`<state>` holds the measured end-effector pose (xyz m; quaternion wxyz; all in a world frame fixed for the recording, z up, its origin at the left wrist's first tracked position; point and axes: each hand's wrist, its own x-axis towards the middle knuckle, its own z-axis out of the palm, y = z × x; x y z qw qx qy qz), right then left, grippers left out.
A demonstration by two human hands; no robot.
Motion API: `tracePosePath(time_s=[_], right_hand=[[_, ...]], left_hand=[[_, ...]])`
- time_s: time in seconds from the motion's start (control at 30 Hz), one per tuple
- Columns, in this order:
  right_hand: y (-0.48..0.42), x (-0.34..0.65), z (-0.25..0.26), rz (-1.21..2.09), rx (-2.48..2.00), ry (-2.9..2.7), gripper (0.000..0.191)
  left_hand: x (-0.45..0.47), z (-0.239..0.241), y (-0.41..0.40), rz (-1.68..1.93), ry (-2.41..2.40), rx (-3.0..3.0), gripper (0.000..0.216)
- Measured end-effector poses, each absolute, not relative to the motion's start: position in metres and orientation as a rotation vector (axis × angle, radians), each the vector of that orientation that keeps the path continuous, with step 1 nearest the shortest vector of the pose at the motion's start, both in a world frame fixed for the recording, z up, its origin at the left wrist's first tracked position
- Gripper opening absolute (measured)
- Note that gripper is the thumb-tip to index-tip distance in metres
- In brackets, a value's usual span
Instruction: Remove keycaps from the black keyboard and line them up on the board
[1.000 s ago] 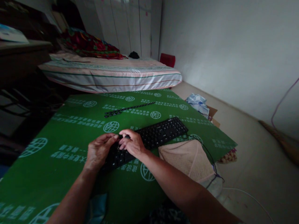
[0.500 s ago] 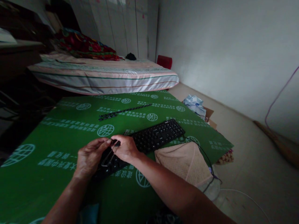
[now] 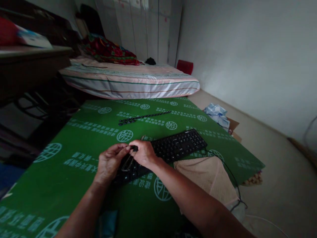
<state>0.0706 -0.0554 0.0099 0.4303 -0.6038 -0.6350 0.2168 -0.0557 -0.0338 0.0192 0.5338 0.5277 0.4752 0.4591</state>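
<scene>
Left forearm (image 3: 83,203) and right forearm (image 3: 190,198) bare, both angling in from bottom edge, kinda like upside-down V. Left hand (image 3: 109,162): thumb (image 3: 123,152) and index closed in pinch, back of hand mostly up. Right hand (image 3: 143,153): fingers curled in, wrist (image 3: 155,162) pretty straight. Fingertips super close together, can't tell if hands actually touch tbh.

Keyboard (image 3: 180,144): matt plastic | wire loop (image 3: 125,170): bare metal | loose keycaps (image 3: 127,121): plastic | towel (image 3: 205,175): rough cloth | surface (image 3: 84,188): smooth, printed | bedsheet (image 3: 141,87): glossy cloth
</scene>
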Motion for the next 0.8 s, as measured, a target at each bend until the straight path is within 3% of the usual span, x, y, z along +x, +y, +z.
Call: tracePosePath(time_s=[0.5,0.8], right_hand=[[-0.051,0.074,0.004,0.543,-1.379,-1.677,0.018],[-0.047,0.081,0.006,0.578,-1.264,-1.785,0.017]], left_hand=[[-0.062,0.014,-0.041,1.166,1.029,1.277,0.018],[-0.065,0.007,-0.038,1.163,1.068,1.323,0.025]])
